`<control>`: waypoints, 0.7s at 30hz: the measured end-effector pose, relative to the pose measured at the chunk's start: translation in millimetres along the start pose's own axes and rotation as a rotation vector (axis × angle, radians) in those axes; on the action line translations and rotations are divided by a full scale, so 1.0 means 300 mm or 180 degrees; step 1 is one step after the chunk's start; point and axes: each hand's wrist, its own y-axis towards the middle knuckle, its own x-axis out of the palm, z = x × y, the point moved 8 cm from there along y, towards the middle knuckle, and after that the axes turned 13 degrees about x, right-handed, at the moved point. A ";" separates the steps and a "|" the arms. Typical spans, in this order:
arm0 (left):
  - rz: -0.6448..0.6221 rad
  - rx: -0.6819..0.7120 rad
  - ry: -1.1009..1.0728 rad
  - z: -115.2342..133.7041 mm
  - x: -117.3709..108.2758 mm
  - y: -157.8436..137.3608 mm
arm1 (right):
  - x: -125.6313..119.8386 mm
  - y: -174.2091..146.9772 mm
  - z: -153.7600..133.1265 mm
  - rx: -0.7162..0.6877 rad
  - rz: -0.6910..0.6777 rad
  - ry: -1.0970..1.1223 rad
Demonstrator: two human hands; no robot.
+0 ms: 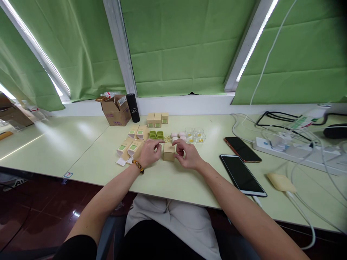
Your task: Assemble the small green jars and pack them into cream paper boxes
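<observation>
A small tan cardboard box (168, 153) stands upright on the table between my two hands. At its left side is my left hand (150, 153), fingers curled and the index fingertip at the box's upper left edge. My right hand (187, 154) bends around the right side, with index fingertip by the top edge and thumb lower against the side. Just behind the box lie small yellowish pieces (167, 139), pink-white cylinders (179, 135) and green square containers (156, 135). Clear plastic cups (195, 135) with yellow bits inside sit to their right.
Left of my hands, several opened tan boxes (130, 147) with green labels lie tilted. Behind stand closed tan boxes (157, 120), a black bottle (132, 108) and a larger carton (116, 111). On the right are two phones (242, 175), a power strip (295, 153) and tangled cables.
</observation>
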 end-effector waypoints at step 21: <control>-0.0086 -0.0359 0.0405 -0.042 0.014 -0.012 | -0.032 0.031 0.103 0.1202 0.0330 0.0132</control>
